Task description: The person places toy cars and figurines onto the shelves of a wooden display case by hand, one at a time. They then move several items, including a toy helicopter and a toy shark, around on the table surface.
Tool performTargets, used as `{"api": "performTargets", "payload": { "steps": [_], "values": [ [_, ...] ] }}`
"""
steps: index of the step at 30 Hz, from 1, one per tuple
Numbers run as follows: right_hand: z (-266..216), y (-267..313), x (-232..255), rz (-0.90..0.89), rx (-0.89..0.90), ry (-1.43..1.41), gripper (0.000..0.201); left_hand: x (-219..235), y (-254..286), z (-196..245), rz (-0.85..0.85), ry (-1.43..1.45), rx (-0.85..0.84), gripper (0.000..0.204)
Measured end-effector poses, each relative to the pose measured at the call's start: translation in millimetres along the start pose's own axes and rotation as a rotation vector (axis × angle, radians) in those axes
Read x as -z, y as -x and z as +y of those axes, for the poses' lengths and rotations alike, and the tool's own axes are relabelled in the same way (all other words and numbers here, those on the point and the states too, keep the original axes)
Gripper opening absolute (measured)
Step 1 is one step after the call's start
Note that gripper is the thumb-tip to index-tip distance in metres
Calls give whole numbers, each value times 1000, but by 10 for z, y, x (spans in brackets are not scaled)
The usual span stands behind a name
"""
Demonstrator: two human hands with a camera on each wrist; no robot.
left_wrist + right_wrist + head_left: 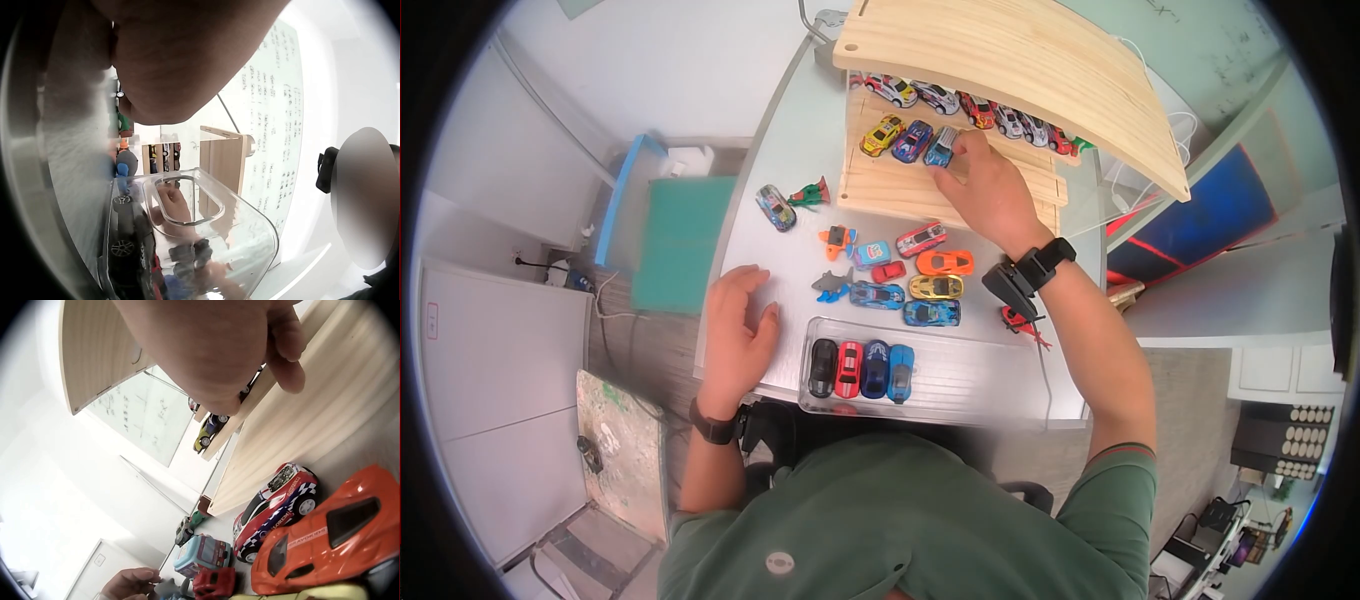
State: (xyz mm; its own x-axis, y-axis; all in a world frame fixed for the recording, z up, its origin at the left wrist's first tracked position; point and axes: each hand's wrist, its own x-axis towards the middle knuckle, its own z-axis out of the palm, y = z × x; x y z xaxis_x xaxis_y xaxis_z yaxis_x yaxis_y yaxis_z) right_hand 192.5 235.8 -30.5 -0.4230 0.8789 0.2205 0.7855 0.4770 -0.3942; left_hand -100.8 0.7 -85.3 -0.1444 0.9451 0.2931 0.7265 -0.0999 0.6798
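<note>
On the middle tier of the wooden shelf point(950, 188), my right hand point(995, 195) pinches a blue toy car point(940, 147) between thumb and fingers. It stands at the right end of a short row, beside a dark blue car point(912, 142) and a yellow car point(882, 135). From the right wrist camera, my hand point(206, 350) hides the pinched car. My left hand point(740, 325) rests with loosely bent fingers at the table's left side, holding nothing. Close to it are a grey toy shark point(833, 282) and the clear plastic box point(990, 375).
Inside the box several cars, including a black one point(824, 368), stand side by side. Loose toys lie between box and shelf, among them an orange car point(945, 263) and a red helicopter point(1020, 322). A wooden top panel point(1020, 75) overhangs the shelf's back row of cars.
</note>
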Motion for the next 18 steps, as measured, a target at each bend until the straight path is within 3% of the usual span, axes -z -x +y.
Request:
{"api": "performTargets", "payload": {
  "steps": [18],
  "values": [
    [-47, 0, 45, -40, -50, 5, 47, -8, -7, 2, 4, -5, -1, 47]
  ]
}}
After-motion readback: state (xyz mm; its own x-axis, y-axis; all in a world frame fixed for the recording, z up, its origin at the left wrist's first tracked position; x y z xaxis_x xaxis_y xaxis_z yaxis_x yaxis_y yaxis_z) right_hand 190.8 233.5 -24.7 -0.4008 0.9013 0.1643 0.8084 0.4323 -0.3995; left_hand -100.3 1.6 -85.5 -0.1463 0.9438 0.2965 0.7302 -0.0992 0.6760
